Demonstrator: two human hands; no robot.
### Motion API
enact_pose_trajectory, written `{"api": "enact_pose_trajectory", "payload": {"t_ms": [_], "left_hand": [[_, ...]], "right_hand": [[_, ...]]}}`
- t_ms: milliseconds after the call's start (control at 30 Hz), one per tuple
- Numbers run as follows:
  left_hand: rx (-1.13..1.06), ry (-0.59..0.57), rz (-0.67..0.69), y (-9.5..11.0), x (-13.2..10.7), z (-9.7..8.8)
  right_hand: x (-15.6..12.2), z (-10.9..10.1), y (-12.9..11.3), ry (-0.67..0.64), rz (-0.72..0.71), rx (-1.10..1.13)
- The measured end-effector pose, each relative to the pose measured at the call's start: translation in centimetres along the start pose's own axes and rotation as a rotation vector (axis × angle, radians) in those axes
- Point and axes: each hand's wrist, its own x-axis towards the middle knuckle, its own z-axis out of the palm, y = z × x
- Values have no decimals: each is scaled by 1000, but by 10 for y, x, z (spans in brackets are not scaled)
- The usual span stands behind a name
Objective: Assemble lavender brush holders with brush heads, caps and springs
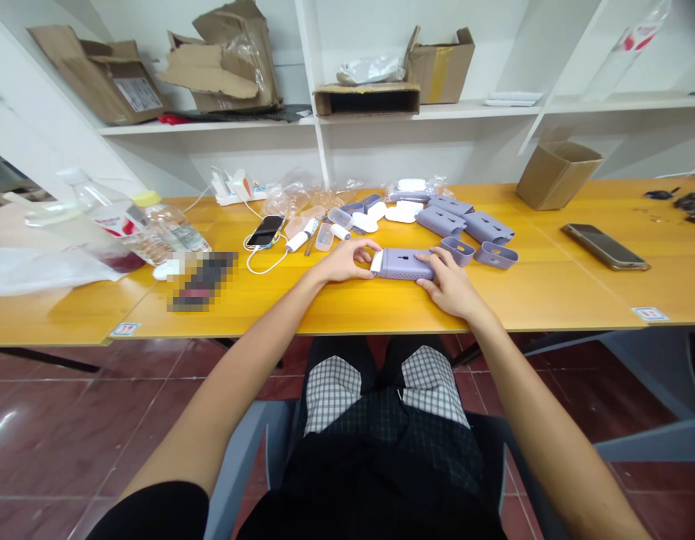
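Observation:
A purple perforated plastic case [402,264] lies on its side on the yellow table [550,300], with a white part [376,261] at its left end. My left hand [346,262] is at that left end, its fingers curled around the white part. My right hand [447,281] grips the case's right end from the front. More purple cases [465,225] and small purple caps [497,256] lie just behind, beside several white pieces [381,212].
A phone on a white cable [265,230] lies left of centre, another phone [605,246] at the right. Plastic bottles [156,229] and bags sit at the left. A cardboard box [557,174] stands at the back right. Shelves behind hold torn boxes.

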Motion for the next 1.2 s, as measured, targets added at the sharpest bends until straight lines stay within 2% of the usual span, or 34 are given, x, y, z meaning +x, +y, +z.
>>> {"api": "enact_pose_trajectory", "payload": {"t_ms": [700, 867, 1000, 1200], "left_hand": [[-83, -60, 3, 2, -2, -5], [-105, -56, 54, 5, -2, -7], [-138, -44, 98, 8, -3, -5], [-48, 24, 211, 12, -2, 0]], "right_hand": [[0, 0, 0, 0, -12, 6], [0, -1, 2, 33, -17, 62], [2, -1, 5, 118, -5, 132], [2, -1, 1, 179, 37, 229]]}}
